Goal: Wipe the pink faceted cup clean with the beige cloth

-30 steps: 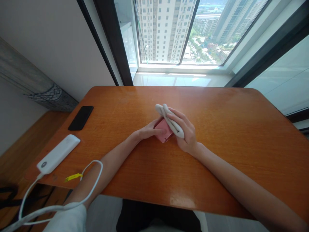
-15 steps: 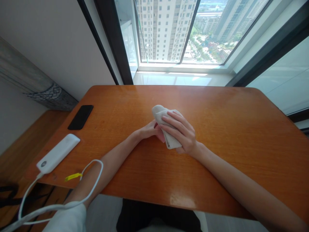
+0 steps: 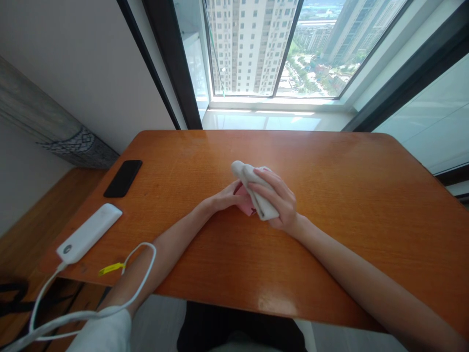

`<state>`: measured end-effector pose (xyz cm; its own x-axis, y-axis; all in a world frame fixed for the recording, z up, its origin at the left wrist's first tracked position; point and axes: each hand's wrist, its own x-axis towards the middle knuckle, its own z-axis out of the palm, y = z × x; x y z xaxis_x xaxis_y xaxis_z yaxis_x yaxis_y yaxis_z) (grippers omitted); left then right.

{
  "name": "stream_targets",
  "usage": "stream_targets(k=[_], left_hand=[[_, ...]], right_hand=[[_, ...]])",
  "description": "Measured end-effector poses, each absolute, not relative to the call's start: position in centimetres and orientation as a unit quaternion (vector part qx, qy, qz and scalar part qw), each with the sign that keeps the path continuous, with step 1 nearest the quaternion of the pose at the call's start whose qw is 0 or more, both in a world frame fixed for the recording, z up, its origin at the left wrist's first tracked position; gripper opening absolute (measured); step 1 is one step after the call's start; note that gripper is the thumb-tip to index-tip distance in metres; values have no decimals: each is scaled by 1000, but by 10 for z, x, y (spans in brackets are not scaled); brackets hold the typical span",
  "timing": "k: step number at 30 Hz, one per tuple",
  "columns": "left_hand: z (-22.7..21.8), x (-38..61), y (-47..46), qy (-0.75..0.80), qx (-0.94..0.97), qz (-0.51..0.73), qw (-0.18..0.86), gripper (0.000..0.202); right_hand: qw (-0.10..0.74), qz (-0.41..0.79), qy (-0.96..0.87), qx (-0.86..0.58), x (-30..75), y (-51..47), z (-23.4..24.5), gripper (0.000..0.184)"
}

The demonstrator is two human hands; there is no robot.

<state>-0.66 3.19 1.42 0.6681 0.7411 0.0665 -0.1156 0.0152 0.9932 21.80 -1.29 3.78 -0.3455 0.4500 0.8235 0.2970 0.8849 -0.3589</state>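
A folded white cloth [image 3: 245, 171] is in my right hand [image 3: 280, 198], whose fingers wrap over its upper right side. Just left of it, my left hand [image 3: 227, 195] is closed on a pink object [image 3: 245, 203] whose kind I cannot make out, since the cloth and my fingers cover most of it. The cloth lies against the pink object. Both hands are together above the middle of the wooden table [image 3: 315, 274].
A black phone [image 3: 123, 179] lies at the table's left side. Nearer to me is a white power bank [image 3: 90, 233] with a white cable [image 3: 86, 314] that loops over my left forearm. A yellow tag [image 3: 111, 269] hangs on the cable. A window [image 3: 256, 49] stands behind the table.
My right hand has tilted and shifted the cloth slightly to the right, so more of the pink object shows. My left hand has stayed nearly in place.
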Motion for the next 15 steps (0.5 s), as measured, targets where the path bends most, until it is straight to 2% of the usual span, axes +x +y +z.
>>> stream_targets(k=[4,6,10,15], left_hand=[[18,-7,33,261,616,319,671,97],[18,-7,33,265,613,320,672,97],[15,-6,32,270,605,315,680,84],[18,-8,29,285,597,310,683,92]], right_hand=[[563,177,-738,-327,219,-8,31,49],[560,165,-746,-321,218,-12,33,51],[540,103,-803,-230,217,-17,39,52],[561,226,-734,-309,218,-9,30,48]])
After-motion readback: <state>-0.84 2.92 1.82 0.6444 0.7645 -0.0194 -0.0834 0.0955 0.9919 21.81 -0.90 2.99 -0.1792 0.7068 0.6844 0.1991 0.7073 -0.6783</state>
